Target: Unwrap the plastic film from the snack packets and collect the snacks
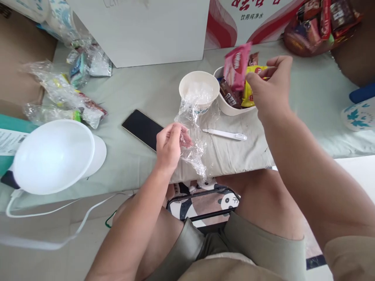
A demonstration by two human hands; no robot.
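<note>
Pinching clear plastic wrap [197, 158] with your left hand [169, 146], you hold your right hand [272, 86] at the yellow packet [248, 95] in the tub [234, 111]; whether it's gripped, I cannot tell.

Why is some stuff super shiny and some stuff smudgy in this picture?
In the head view, the white lamp looks washed-out bright; in the head view, the clear plastic at the left hand sparkles with little glints; also in the head view, the snacks at the upper right look smeared, and the pink packet has soft lettering, maybe from movement.
</note>
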